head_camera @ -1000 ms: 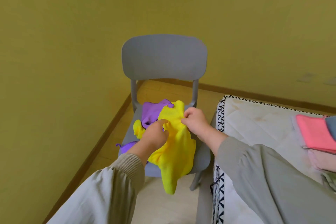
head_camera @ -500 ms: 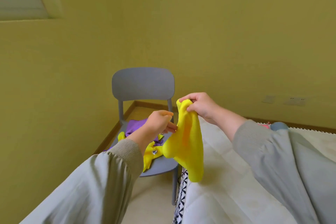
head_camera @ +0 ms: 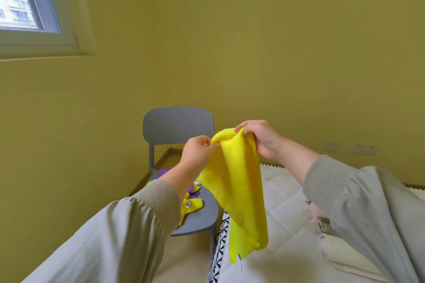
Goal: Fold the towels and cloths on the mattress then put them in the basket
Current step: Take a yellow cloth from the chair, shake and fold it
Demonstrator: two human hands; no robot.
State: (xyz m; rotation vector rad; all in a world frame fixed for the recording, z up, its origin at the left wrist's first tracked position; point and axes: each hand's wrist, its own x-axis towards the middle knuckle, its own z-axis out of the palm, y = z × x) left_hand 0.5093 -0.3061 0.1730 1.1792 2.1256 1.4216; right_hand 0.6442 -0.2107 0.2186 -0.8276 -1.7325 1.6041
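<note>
Yellow cloth [head_camera: 239, 181] up in the air at centre frame, hanging long and loose, its lower end dangling over the patterned edge of the mattress [head_camera: 282, 193]. Left hand [head_camera: 197, 154] pinches the top edge, thumb against curled fingertips, wrist raised just left of the fabric. Right hand [head_camera: 262, 138] grips the top corner a little higher, fingers curled over it, forearm angling in from the lower right. Both arms wear grey-green sleeves [head_camera: 128, 225]. Behind the left hand stands a grey chair [head_camera: 177, 126], and on its seat lie a purple cloth [head_camera: 163, 171] and more yellow fabric [head_camera: 194, 205], heaped together. Window [head_camera: 23, 7] in the upper left corner.
</note>
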